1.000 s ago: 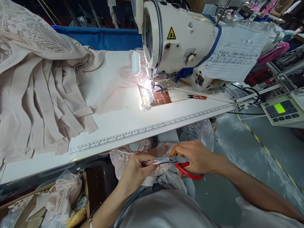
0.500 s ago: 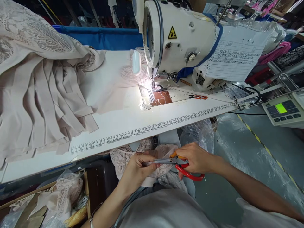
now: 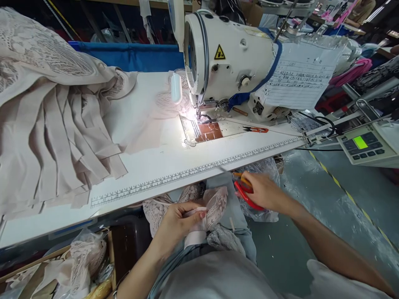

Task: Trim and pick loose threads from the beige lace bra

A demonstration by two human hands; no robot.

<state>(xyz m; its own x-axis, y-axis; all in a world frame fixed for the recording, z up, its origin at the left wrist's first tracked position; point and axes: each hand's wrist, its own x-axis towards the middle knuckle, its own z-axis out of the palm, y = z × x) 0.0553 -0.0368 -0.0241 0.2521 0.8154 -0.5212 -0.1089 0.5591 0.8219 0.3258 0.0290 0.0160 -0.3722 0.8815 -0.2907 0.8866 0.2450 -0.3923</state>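
Table [image 3: 149, 166], sewing machine [image 3: 232, 58] placed beyond left hand [image 3: 179, 222]; bunched, pale lace garment [image 3: 217, 207] pinched in it. Scissors [image 3: 248, 198] gripped in right hand [image 3: 264, 190].

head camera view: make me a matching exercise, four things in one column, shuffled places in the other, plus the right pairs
1. red-and-orange-handled metal scissors
2. pale pink lace fabric at the lap
3. small orange-handled thread snips
4. white handwritten paper sheet

A. on the front of the white sewing machine
B. pinched by the left hand
C. held in the right hand
D. lying on the white sewing table

Pairs: 1-C, 2-B, 3-D, 4-A
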